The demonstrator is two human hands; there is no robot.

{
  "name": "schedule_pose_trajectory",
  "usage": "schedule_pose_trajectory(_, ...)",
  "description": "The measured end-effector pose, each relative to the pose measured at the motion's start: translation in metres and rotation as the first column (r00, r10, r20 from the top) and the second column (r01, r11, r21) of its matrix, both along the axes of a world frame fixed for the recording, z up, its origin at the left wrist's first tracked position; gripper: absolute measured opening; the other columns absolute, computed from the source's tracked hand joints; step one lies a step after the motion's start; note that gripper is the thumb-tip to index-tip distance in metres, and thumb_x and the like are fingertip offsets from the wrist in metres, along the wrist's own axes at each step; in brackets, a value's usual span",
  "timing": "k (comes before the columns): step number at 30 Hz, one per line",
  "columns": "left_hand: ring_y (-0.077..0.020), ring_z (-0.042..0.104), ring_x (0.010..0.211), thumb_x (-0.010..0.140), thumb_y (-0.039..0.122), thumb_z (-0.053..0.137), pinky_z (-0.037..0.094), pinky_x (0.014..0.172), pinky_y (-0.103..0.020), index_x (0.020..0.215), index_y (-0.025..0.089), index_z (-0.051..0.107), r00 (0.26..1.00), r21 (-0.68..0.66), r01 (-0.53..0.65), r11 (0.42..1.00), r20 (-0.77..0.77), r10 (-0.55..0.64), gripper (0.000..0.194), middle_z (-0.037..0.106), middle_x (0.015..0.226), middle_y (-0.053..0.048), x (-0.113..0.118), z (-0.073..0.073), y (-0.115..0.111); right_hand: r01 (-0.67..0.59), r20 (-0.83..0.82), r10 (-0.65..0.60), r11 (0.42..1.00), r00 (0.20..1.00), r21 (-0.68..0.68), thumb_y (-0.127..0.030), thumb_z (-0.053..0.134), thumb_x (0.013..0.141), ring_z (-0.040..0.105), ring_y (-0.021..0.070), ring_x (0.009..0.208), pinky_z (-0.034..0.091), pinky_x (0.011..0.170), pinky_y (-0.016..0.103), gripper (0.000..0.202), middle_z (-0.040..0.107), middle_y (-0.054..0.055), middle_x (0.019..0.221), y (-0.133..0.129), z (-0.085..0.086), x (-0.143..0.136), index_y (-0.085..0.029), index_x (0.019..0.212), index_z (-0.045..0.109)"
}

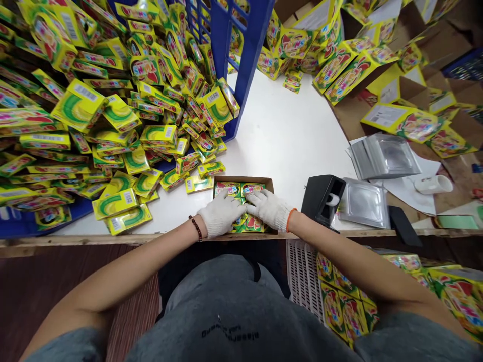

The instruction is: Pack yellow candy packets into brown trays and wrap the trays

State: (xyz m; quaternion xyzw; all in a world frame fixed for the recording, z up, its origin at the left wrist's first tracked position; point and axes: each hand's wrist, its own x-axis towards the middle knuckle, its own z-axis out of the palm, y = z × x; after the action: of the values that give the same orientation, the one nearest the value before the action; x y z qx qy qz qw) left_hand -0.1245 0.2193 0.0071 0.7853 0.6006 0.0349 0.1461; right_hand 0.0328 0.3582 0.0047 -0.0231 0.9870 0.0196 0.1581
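An open carton (272,185) stands at the table's front edge, with several small yellow-green packs (231,187) lying flat inside it. My left hand (222,213), in a white knitted glove, rests on the packs at the carton's left side. On the right side, my gloved right hand (267,207) presses down on the packs too. The fingers of both hands lie stretched out, their tips nearly meeting over the middle. Parts of the packs and of the carton's sides are hidden beneath the gloves.
A blue crate (247,65) spills a large heap of small packs (121,113) at left. To the right are a black tape dispenser (320,198), clear plastic trays (364,203) and a white cup (433,185). Printed cartons (358,70) pile up behind; a white basket (304,274) stands below.
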Motion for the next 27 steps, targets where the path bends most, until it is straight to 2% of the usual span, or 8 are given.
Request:
schedule_pose_trajectory(3, -0.0304, 0.064, 0.095, 0.077, 0.022, 0.066, 0.044, 0.092, -0.045, 0.099, 0.014, 0.066, 0.999, -0.026, -0.044, 0.999, -0.014, 0.044, 0.024, 0.07, 0.098, -0.015, 0.001, 0.002, 0.0, -0.085, -0.045, 0.087, 0.996, 0.995, 0.038, -0.016, 0.043, 0.1, 0.054, 0.0291, 0.117, 0.039, 0.096, 0.045, 0.027, 0.062, 0.016, 0.125, 0.004, 0.011, 0.001, -0.016, 0.117, 0.064)
schedule_pose_trajectory(6, -0.0307, 0.067, 0.088, 0.084, 0.024, 0.059, 0.047, 0.081, -0.043, 0.095, 0.014, 0.067, 0.992, -0.067, -0.121, 0.99, -0.056, 0.117, 0.017, 0.071, 0.093, -0.016, 0.003, 0.011, -0.006, 0.034, 0.012, -0.035, 0.996, 0.999, 0.079, -0.019, 0.051, 0.093, 0.058, 0.0299, 0.101, 0.039, 0.083, 0.043, 0.024, 0.065, 0.017, 0.112, 0.001, 0.026, 0.006, -0.013, 0.111, 0.066)
schedule_pose_trajectory(9, -0.0286, 0.069, 0.08, 0.091, 0.021, 0.051, 0.047, 0.071, -0.038, 0.096, 0.014, 0.068, 0.986, -0.171, -0.155, 0.973, -0.092, 0.141, 0.019, 0.073, 0.089, -0.014, 0.004, 0.014, -0.007, 0.151, 0.119, -0.157, 0.987, 0.98, 0.059, -0.026, 0.063, 0.08, 0.058, 0.0297, 0.091, 0.038, 0.075, 0.041, 0.03, 0.066, 0.018, 0.104, -0.008, 0.031, 0.011, -0.012, 0.107, 0.067)
schedule_pose_trajectory(13, -0.0259, 0.069, 0.079, 0.09, 0.017, 0.049, 0.047, 0.066, -0.035, 0.096, 0.018, 0.07, 0.989, -0.239, -0.149, 0.96, -0.037, 0.145, 0.021, 0.073, 0.09, -0.012, 0.001, 0.013, 0.002, 0.201, 0.16, -0.201, 0.979, 0.966, 0.02, -0.029, 0.066, 0.076, 0.059, 0.0299, 0.093, 0.038, 0.074, 0.039, 0.035, 0.066, 0.018, 0.103, -0.019, 0.026, 0.014, -0.012, 0.107, 0.066)
schedule_pose_trajectory(17, -0.0295, 0.069, 0.081, 0.084, 0.015, 0.059, 0.049, 0.068, -0.037, 0.085, 0.014, 0.072, 0.987, -0.332, -0.157, 0.93, -0.079, 0.139, 0.014, 0.071, 0.087, -0.017, 0.003, 0.016, 0.009, 0.243, 0.172, -0.237, 0.97, 0.956, -0.016, -0.025, 0.067, 0.075, 0.06, 0.0288, 0.094, 0.04, 0.073, 0.037, 0.037, 0.065, 0.018, 0.107, -0.021, 0.024, 0.015, -0.012, 0.109, 0.065)
schedule_pose_trajectory(21, -0.0288, 0.068, 0.086, 0.085, 0.021, 0.058, 0.049, 0.065, -0.035, 0.099, 0.018, 0.073, 0.995, -0.316, -0.096, 0.944, -0.012, 0.097, 0.02, 0.07, 0.099, -0.014, 0.01, 0.018, 0.007, 0.216, 0.269, -0.196, 0.975, 0.943, -0.049, -0.023, 0.065, 0.08, 0.063, 0.0274, 0.091, 0.041, 0.071, 0.035, 0.031, 0.066, 0.017, 0.108, -0.019, 0.023, 0.011, -0.014, 0.11, 0.066)
schedule_pose_trajectory(24, -0.0281, 0.068, 0.086, 0.086, 0.018, 0.055, 0.049, 0.063, -0.034, 0.097, 0.017, 0.073, 0.997, -0.351, -0.07, 0.934, -0.055, 0.054, 0.021, 0.069, 0.099, -0.015, 0.014, 0.018, 0.003, 0.204, 0.321, -0.183, 0.978, 0.929, -0.034, -0.014, 0.052, 0.089, 0.065, 0.0256, 0.094, 0.044, 0.072, 0.034, 0.03, 0.067, 0.016, 0.11, -0.019, 0.018, 0.004, -0.015, 0.117, 0.063)
schedule_pose_trajectory(27, -0.0284, 0.068, 0.089, 0.087, 0.018, 0.054, 0.05, 0.064, -0.034, 0.1, 0.016, 0.072, 0.998, -0.3, -0.068, 0.951, -0.03, 0.062, 0.023, 0.069, 0.101, -0.014, 0.017, 0.014, -0.001, 0.208, 0.361, -0.179, 0.977, 0.915, -0.042, -0.012, 0.053, 0.089, 0.067, 0.0254, 0.098, 0.048, 0.075, 0.033, 0.035, 0.066, 0.016, 0.116, -0.02, 0.012, -0.002, -0.016, 0.123, 0.06)
